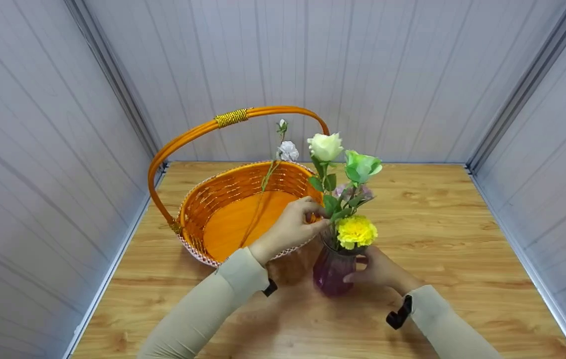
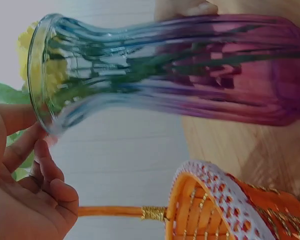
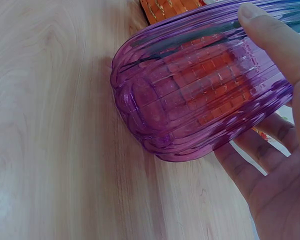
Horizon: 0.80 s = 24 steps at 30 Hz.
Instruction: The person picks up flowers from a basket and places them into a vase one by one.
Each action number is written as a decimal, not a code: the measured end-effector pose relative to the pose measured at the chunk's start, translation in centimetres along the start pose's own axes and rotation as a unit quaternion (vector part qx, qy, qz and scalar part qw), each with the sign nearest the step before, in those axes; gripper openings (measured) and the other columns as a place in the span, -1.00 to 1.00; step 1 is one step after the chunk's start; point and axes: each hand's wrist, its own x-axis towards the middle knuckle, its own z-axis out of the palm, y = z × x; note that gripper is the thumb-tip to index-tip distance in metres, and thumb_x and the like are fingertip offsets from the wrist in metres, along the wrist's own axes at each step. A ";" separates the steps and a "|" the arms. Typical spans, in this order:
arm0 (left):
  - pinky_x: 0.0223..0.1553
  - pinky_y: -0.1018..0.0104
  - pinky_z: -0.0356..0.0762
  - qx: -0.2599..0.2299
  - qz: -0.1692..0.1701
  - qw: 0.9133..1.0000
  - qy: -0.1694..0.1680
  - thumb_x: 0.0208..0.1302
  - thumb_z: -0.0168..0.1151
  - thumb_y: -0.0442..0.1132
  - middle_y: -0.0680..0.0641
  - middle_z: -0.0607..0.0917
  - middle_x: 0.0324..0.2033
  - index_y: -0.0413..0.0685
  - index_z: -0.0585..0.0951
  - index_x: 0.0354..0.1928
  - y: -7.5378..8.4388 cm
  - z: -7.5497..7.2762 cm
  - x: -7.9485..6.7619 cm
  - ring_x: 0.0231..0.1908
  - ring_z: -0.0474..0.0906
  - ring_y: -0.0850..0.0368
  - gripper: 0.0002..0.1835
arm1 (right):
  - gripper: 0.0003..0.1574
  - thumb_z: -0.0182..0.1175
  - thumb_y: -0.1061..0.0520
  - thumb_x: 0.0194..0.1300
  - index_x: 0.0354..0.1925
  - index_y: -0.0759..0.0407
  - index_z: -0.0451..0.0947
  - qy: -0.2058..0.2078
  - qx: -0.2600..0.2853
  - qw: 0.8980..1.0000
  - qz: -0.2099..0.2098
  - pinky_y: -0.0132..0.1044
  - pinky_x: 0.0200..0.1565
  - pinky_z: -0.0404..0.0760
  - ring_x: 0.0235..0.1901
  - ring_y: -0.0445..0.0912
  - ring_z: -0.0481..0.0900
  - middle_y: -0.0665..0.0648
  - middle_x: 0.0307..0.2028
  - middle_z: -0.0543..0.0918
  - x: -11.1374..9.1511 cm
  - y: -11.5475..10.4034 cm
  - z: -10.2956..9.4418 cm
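Note:
A clear glass vase [image 2: 140, 70], blue-green at the mouth and purple-pink below, stands on the table with stems inside. My right hand [image 3: 285, 100] holds its body, thumb on one side and fingers on the other. At the mouth, my left hand [image 1: 295, 224] pinches a flower stem among the leaves, its fingertips partly hidden behind the rim in the left wrist view. The vase bears a white rose [image 1: 325, 147], a green rose [image 1: 362, 167], a pale purple flower [image 1: 366, 192] and a yellow carnation [image 1: 357, 232].
An orange woven basket [image 1: 233, 224] with a tall arched handle [image 1: 190, 134] and white lace rim stands left of the vase. A long-stemmed white flower [image 1: 288, 151] leans in it. Pale panel walls [image 1: 412, 75] enclose the wooden table [image 1: 442, 239] behind and at both sides.

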 end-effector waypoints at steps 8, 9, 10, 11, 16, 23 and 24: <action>-0.23 0.26 0.44 -0.001 -0.024 1.000 -0.003 0.49 0.39 -0.17 -0.06 0.72 -0.18 -0.07 0.84 -0.02 -0.9 -1.5 -0.7 -0.33 0.44 0.09 -0.81 | 0.10 0.62 0.14 0.25 0.59 0.26 0.29 0.006 -0.011 1.000 -0.007 0.41 0.47 0.41 0.49 0.40 0.39 0.38 0.50 0.44 -0.1 -0.2 0.0; -0.22 0.25 0.44 0.002 -0.026 1.000 -0.003 0.49 0.38 -0.17 -0.06 0.71 -0.19 -0.07 0.84 -0.03 -1.1 -1.6 -0.8 -0.32 0.44 0.08 -0.82 | 0.10 0.62 0.15 0.25 0.59 0.25 0.29 0.007 -0.010 1.000 -0.006 0.40 0.47 0.41 0.49 0.38 0.40 0.38 0.51 0.44 -0.1 -0.2 0.0; -0.22 0.24 0.44 0.003 -0.026 1.000 -0.003 0.48 0.38 -0.18 -0.06 0.71 -0.19 -0.08 0.83 -0.03 -1.2 -1.8 -0.8 -0.32 0.45 0.07 -0.82 | 0.10 0.62 0.15 0.25 0.59 0.25 0.29 0.007 -0.008 1.000 -0.006 0.40 0.47 0.42 0.49 0.37 0.40 0.37 0.51 0.44 -0.1 -0.2 0.1; -0.21 0.24 0.45 0.003 -0.028 1.000 -0.002 0.49 0.38 -0.19 -0.06 0.71 -0.19 -0.08 0.83 -0.03 -1.3 -2.0 -0.9 -0.31 0.45 0.07 -0.83 | 0.10 0.62 0.15 0.25 0.60 0.25 0.29 0.007 -0.009 1.000 -0.009 0.40 0.47 0.43 0.49 0.35 0.41 0.37 0.51 0.43 -0.1 -0.2 0.0; -0.23 0.23 0.43 0.009 -0.034 0.999 0.007 0.50 0.40 -0.20 -0.05 0.71 -0.20 -0.05 0.83 -0.01 -1.8 -2.9 -1.2 -0.33 0.42 0.11 -0.84 | 0.08 0.63 0.15 0.23 0.57 0.26 0.33 0.011 -0.008 1.000 -0.021 0.39 0.44 0.46 0.46 0.30 0.46 0.36 0.49 0.47 0.0 0.0 0.0; -0.21 0.21 0.44 0.017 -0.040 0.999 0.027 0.48 0.44 -0.19 -0.06 0.71 -0.22 -0.03 0.83 -0.03 -2.3 -4.4 -1.4 -0.32 0.45 0.09 -0.86 | 0.14 0.65 0.15 0.20 0.59 0.24 0.29 0.010 -0.003 1.000 -0.019 0.40 0.46 0.43 0.49 0.38 0.40 0.37 0.51 0.44 0.1 0.0 0.1; -0.21 0.20 0.44 0.016 -0.041 0.999 0.029 0.48 0.44 -0.20 -0.06 0.70 -0.22 -0.04 0.83 -0.03 -2.4 -4.7 -1.4 -0.32 0.45 0.08 -0.86 | 0.14 0.65 0.15 0.20 0.60 0.23 0.29 0.010 -0.004 1.000 -0.020 0.40 0.46 0.43 0.50 0.39 0.39 0.37 0.51 0.43 0.1 0.0 0.1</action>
